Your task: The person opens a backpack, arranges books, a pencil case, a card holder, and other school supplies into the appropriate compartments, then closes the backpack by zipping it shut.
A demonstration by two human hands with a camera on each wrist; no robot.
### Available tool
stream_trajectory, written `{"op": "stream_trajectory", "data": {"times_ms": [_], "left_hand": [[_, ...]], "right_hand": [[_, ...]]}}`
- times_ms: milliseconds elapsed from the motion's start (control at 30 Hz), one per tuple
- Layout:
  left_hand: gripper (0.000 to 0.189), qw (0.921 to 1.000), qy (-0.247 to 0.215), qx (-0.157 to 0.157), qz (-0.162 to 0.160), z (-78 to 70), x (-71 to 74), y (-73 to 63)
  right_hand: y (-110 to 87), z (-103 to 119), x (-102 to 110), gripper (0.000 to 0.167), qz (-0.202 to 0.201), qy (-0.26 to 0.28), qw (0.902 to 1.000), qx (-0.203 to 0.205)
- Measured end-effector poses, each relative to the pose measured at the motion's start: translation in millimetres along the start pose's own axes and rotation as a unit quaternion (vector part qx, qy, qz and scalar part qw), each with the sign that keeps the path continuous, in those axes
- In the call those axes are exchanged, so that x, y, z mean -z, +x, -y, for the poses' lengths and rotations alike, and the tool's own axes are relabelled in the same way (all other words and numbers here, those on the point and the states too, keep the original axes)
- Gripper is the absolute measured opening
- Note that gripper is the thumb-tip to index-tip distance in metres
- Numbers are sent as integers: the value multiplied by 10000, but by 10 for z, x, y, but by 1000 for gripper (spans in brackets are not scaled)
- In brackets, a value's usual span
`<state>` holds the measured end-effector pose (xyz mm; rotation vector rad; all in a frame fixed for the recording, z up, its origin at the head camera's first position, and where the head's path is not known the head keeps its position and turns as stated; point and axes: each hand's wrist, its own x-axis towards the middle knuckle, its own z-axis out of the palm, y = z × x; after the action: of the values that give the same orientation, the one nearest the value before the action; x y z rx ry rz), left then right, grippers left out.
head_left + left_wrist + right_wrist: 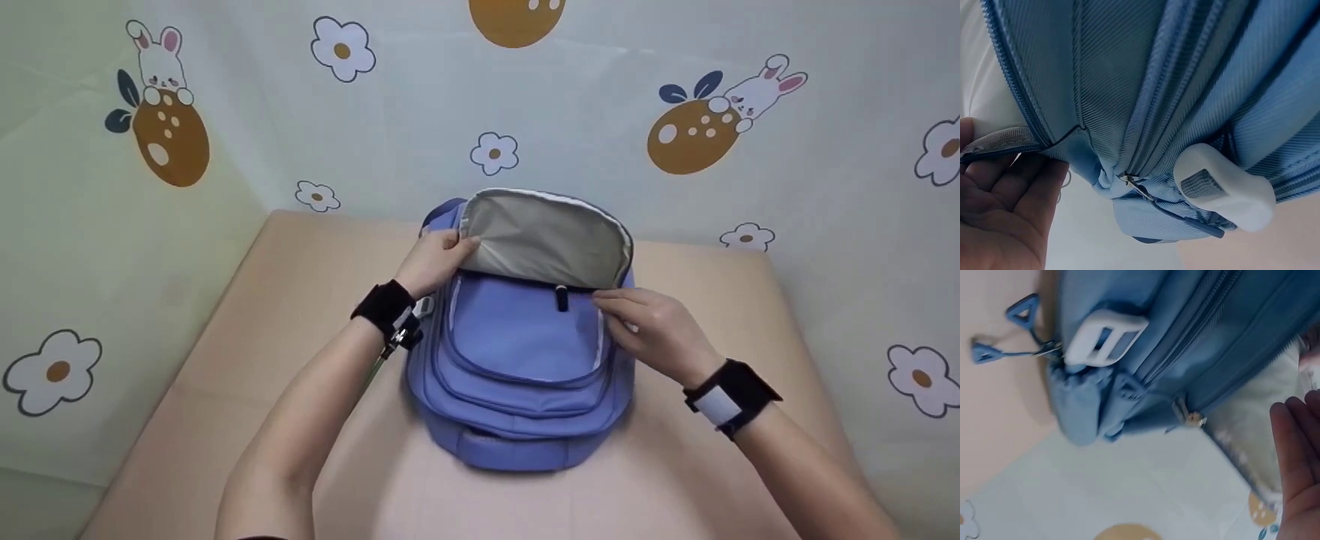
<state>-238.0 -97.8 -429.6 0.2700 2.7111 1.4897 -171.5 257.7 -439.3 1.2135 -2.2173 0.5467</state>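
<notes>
A blue backpack (525, 405) lies front side up, its front pocket unzipped. The pocket flap (540, 232) is folded back away from me, with its grey lining showing. My left hand (435, 261) pinches the left edge of that flap, thumb on the lining and fingers beneath, also seen in the left wrist view. At the right side of the pocket opening, my right hand (660, 330) has its fingertips right at the edge. In the right wrist view its fingers (1292, 444) look fairly straight beside the pale lining. A dark tab (562, 298) hangs inside the opening.
The backpack rests on a pale pink tabletop (300, 300), close to a printed cloth wall (405, 135). White plastic pieces (1224, 185) sit on the bag's sides. Blue zipper pulls (1022, 312) hang off one side.
</notes>
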Motion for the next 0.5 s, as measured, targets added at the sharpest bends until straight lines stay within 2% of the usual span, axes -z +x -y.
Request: {"op": "stream_trajectory", "data": {"times_ms": [100, 300, 400, 500], "left_hand": [[39, 10000, -15, -2, -1, 8, 6, 13], [39, 10000, -37, 71, 0, 8, -1, 20], [38, 10000, -31, 79, 4, 2, -10, 18], [38, 10000, 18, 59, 22, -4, -19, 14]], "right_hand": [[-123, -84, 155, 28, -304, -31, 9990, -311], [-398, -343, 343, 27, -232, -568, 9902, -1251], [-549, -458, 359, 23, 20, -708, 9760, -2061], [-698, -537, 342, 20, 575, -755, 9494, -2993]]}}
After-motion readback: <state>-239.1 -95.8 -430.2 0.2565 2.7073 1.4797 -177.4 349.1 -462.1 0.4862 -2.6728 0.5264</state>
